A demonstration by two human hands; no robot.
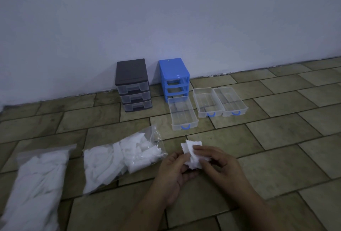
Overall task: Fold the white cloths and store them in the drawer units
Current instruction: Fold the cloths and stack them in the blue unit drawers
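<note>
Now both hands worked one white cloth (191, 154), w/ the drawers waiting open behind.

Nearest, the left hand (172, 170) and right hand (220, 163) each pinched the cloth between thumb and fingers, held it just above the floor, probably to make the fold before storing. Left of them lay two clear bags of cloths: an open bag (118, 158) close by, mouth toward the hands so the next piece was easy to reach, and a second bag (35, 184) further left. Behind, three clear drawers (207, 106) stood pulled out of the blue unit (174, 77), empty as far as I could see, ready to fill. The dark unit (133, 85) had its drawers in. Surface was tiled floor (276, 157), dim room, pale wall (166, 18) at back.
</note>
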